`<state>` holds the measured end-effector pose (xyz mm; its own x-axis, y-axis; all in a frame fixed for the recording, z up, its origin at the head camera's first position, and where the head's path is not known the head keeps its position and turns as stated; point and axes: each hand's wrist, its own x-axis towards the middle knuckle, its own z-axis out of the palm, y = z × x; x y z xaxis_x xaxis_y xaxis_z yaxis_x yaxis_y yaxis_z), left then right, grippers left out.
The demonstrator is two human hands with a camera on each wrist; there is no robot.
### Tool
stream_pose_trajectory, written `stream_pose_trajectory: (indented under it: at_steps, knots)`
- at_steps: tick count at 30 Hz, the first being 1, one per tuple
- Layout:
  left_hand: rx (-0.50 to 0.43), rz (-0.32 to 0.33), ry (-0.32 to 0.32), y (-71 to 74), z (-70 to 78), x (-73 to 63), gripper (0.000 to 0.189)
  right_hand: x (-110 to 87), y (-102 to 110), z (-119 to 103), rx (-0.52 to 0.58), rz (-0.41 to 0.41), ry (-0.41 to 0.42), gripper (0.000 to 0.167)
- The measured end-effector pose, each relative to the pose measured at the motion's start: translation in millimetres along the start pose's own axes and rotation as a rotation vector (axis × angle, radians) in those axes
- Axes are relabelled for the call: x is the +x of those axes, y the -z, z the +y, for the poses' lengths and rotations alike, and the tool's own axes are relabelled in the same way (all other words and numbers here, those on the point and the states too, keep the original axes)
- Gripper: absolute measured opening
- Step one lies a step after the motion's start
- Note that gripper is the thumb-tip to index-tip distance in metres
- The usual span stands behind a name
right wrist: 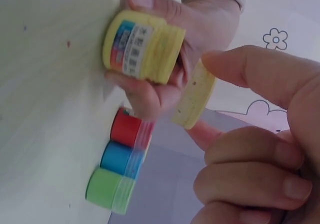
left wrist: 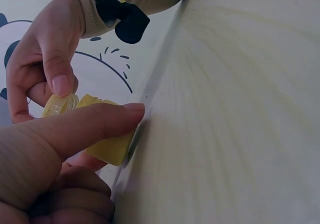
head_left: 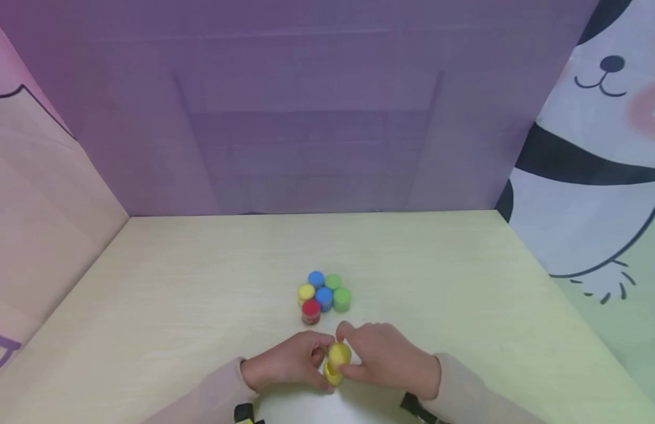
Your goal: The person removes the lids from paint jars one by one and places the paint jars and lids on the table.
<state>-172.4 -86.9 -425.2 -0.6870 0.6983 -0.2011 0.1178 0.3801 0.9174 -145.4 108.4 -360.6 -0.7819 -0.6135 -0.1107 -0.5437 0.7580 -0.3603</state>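
Observation:
Near the front of the table, my left hand [head_left: 293,360] grips a small yellow paint jar [right wrist: 142,47] between thumb and fingers. A printed label faces the right wrist view, and the jar's threaded neck is bare. My right hand [head_left: 388,356] pinches the yellow lid [right wrist: 195,97] by its edge between thumb and fingertip. The lid is off the neck, tilted, and close beside the jar's mouth. From the head view the lid overlaps the jar's opening. In the left wrist view the left thumb lies across the jar's side, hiding part of it.
Just beyond the hands stands a tight cluster of capped jars: a red jar [head_left: 311,312], a yellow jar [head_left: 306,292], blue jars [head_left: 324,298] and green jars [head_left: 341,300]. A purple panel [head_left: 317,118] rises behind the pale table [head_left: 200,282], with printed side walls left and right.

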Motion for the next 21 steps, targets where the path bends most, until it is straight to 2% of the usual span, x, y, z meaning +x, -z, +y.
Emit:
stream_pose_trajectory:
  at_steps: [9, 14, 21]
  knots:
    - [0.032, 0.003, -0.022, 0.4, 4.0, -0.6, 0.033, 3.2, 7.1, 13.9, 0.003, 0.015, -0.014, 0.031]
    - [0.062, 0.023, -0.038, 4.2, 4.1, -2.2, 0.028, 6.4, 10.7, 22.1, 0.015, 0.017, -0.061, 0.033]
    - [0.105, 0.069, -0.059, 15.2, 1.6, -7.4, 0.028, 8.5, 15.7, 34.4, -0.024, 0.083, -0.086, 0.036]
